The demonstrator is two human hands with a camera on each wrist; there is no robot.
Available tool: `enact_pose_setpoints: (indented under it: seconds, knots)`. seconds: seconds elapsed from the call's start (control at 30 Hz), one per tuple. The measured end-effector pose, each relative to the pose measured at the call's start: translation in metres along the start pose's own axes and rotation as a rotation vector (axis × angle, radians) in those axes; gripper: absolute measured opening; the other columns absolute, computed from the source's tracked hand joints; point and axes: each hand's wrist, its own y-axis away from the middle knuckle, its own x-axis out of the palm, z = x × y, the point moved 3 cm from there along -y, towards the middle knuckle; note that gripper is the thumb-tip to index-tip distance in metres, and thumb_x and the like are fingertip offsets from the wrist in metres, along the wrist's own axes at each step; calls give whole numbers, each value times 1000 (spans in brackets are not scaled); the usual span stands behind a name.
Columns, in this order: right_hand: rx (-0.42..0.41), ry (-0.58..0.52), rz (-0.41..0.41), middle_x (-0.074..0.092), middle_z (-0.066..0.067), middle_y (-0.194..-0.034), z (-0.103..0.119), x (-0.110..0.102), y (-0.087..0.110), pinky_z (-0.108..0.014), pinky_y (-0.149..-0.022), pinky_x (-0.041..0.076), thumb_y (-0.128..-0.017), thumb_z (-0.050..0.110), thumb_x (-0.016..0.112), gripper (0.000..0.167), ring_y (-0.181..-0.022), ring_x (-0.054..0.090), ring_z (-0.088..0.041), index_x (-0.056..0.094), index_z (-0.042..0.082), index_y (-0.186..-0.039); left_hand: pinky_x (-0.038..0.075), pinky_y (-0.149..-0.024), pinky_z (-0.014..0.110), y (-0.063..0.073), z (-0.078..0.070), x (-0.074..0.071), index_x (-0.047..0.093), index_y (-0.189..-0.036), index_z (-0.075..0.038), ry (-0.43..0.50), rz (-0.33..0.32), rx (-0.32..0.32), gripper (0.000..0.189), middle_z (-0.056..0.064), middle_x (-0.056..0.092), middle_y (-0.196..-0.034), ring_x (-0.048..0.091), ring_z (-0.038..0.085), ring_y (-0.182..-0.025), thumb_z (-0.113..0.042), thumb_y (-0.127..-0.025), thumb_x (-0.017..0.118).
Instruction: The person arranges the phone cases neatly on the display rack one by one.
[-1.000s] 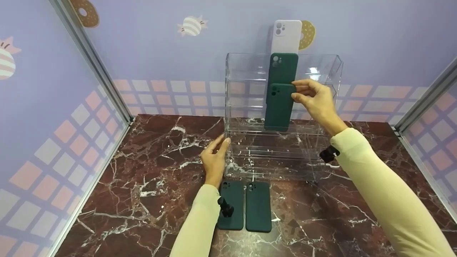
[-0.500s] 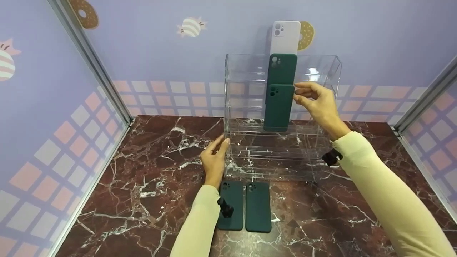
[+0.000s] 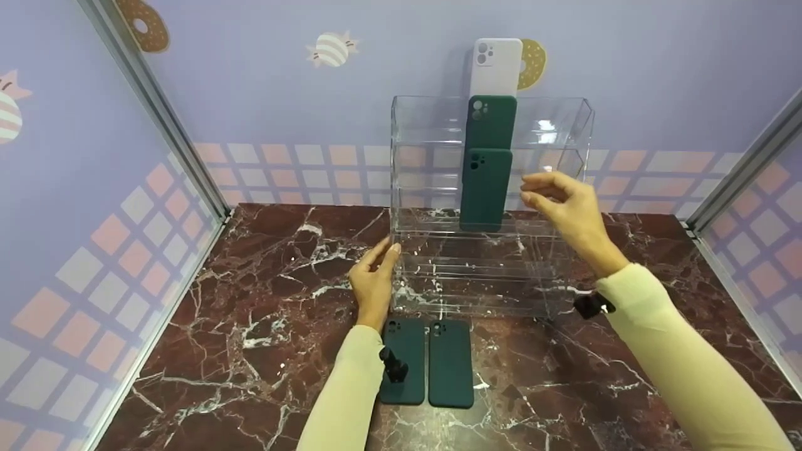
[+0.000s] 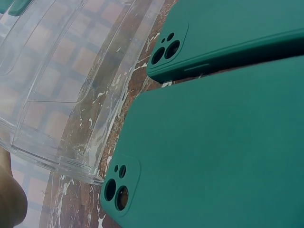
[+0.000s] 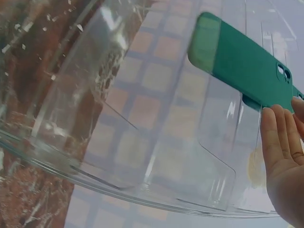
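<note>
A clear tiered display stand (image 3: 432, 250) stands on the marbled table. My left hand (image 3: 373, 282) rests against its left side, fingers fairly straight; only its thumb (image 4: 12, 202) shows in the left wrist view. My right hand (image 3: 570, 210) is just right of the front green phone case (image 3: 485, 191), apart from it and holding nothing. That case leans upright in a tier. Behind and above it stand a second green phone case (image 3: 492, 122) and a white phone case (image 3: 495, 72). In the right wrist view, the green case (image 5: 242, 66) shows partly through clear plastic.
Two more green phone cases, a left one (image 3: 410, 335) and a right one (image 3: 451, 366), lie side by side before the stand. My left wrist camera (image 3: 393, 366) hides part of the left one. Patterned walls (image 3: 282, 81) enclose the marbled table (image 3: 263, 382).
My right hand has let go of the front green case's right edge and moved down and away to the right. The case stays leaning in its tier. The left hand keeps its place.
</note>
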Motion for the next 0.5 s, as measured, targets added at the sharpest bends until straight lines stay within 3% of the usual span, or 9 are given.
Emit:
enact_pose_setpoints:
  seconds: [0.07,0.3,0.5]
  knots:
    - [0,1,13,75,-18,-112,-1,2,7,-24,-84,58,-95,-7,75,29,-92,74,-12,70,-9,-123,49,-69,25,-1,1,0,81,-124,-10,3,-6,6,30,5,79,-104,68,18,-85,-18,-96,82]
    - [-5,5,36,76,-20,-111,-4,11,31,-27,-85,59,-95,-5,77,25,-93,75,-16,74,-7,-119,49,-66,23,-1,2,1,81,-123,-7,24,-12,10,29,5,79,-101,69,35,-86,-15,-95,82]
    - [5,-10,57,75,-24,-110,-9,20,49,-24,-74,59,-94,-5,78,27,-85,74,-14,74,-7,-120,49,-65,22,-1,1,2,80,-123,-5,42,-8,8,29,7,78,-100,70,38,-88,-14,-95,82]
